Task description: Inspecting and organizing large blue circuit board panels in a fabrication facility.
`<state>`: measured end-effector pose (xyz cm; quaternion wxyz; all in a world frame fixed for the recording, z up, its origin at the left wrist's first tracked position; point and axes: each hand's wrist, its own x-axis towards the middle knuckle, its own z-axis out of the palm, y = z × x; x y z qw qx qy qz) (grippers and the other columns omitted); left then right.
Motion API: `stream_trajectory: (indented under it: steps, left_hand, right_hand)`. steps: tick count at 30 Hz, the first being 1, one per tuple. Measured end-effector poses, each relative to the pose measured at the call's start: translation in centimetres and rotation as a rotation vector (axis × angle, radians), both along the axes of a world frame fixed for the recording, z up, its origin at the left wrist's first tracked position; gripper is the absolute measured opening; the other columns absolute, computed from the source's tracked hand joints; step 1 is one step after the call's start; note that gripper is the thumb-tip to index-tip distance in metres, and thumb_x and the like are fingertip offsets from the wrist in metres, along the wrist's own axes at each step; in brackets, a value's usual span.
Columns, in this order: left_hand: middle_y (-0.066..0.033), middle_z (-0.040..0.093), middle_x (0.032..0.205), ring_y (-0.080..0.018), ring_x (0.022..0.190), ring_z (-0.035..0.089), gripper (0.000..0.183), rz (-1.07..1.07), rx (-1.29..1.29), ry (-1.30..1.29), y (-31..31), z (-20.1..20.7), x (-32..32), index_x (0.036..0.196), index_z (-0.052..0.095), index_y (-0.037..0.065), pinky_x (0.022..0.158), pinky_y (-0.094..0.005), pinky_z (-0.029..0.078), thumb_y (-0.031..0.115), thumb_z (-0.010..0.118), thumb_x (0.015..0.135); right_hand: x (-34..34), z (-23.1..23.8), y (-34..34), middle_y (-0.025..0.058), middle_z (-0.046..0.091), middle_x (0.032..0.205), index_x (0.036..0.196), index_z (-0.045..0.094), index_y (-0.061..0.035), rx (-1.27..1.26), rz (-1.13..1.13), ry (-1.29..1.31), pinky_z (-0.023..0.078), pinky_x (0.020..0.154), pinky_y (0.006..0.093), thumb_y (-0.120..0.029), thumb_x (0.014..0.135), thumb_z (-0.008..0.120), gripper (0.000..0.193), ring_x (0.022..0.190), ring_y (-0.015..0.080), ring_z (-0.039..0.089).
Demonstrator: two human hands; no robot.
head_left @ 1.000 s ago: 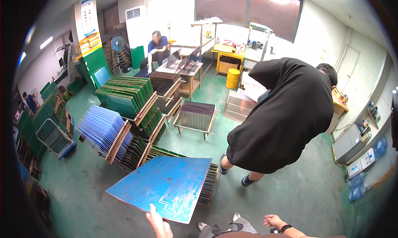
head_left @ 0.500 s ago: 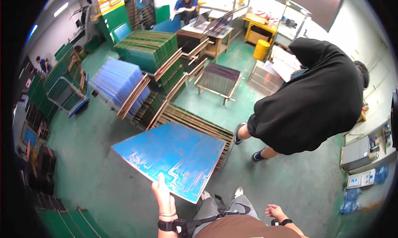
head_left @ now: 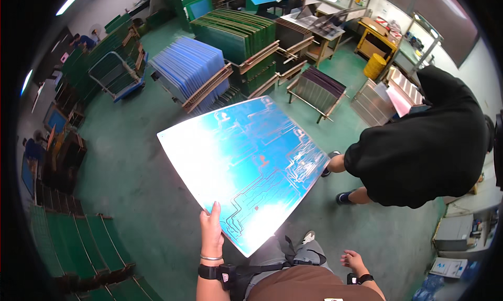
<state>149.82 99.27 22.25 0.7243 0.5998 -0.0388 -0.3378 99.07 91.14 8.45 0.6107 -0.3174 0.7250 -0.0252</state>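
Note:
My left hand (head_left: 211, 232) grips a large blue circuit board panel (head_left: 251, 170) by its near left edge, thumb on top. The panel is held out in front of me at a tilt, with copper-coloured track patterns across its face and strong glare on its left half. Low by my right side hangs my right hand (head_left: 353, 260), holding nothing, its fingers loosely bent and apart. The panel hides part of the floor and whatever stands right behind it.
A person in black (head_left: 419, 149) bends over close on the right. Beyond the panel are racks of blue panels (head_left: 191, 70) and green panels (head_left: 236, 34), plus a small rack (head_left: 317, 91). A wheeled cart (head_left: 118, 78) stands far left; green panels (head_left: 78, 238) are lower left.
The blue panel has swung rightward in the picture and its face catches more light. My view has turned left and down. At the back, a blue panel shows by the seated person's gloved hand.

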Motion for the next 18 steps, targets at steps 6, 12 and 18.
stream_trajectory:
  steps: [6, 12, 18]
  left_hand:
    - [-0.0061, 0.058, 0.099, -0.0121, 0.088, 0.052, 0.030, 0.023, -0.100, -0.044, 3.3, 1.9, 0.9, 0.106, 0.053, -0.005, 0.079, -0.0282, 0.041, 0.019, 0.054, 0.087]
    - [-0.0060, 0.056, 0.104, -0.0150, 0.090, 0.054, 0.034, 0.060, -0.165, -0.063, 6.7, 2.9, 1.3, 0.111, 0.050, -0.002, 0.081, -0.0285, 0.043, 0.020, 0.056, 0.085]
    - [-0.0077, 0.056, 0.102, -0.0175, 0.087, 0.056, 0.035, 0.115, -0.221, 0.032, 9.2, 1.3, 1.6, 0.111, 0.049, -0.002, 0.077, -0.0305, 0.046, 0.019, 0.057, 0.084]
  right_hand:
    - [4.2, 0.6, -4.8, 0.0070, 0.061, 0.094, 0.117, 0.049, -0.0061, -0.129, 0.205, -0.109, 0.050, 0.064, 0.0299, -0.013, 0.090, 0.043, 0.029, 0.078, 0.0172, 0.060]
    - [15.4, 8.7, -11.0, 0.0123, 0.052, 0.116, 0.130, 0.034, -0.0071, -0.255, 0.212, -0.555, 0.048, 0.075, 0.0271, -0.018, 0.090, 0.049, 0.045, 0.093, 0.0172, 0.057]
    - [22.2, 13.7, -13.4, 0.0161, 0.038, 0.130, 0.138, 0.016, -0.0094, -0.298, 0.056, -0.968, 0.043, 0.087, 0.0350, -0.024, 0.090, 0.048, 0.060, 0.112, 0.0244, 0.046]
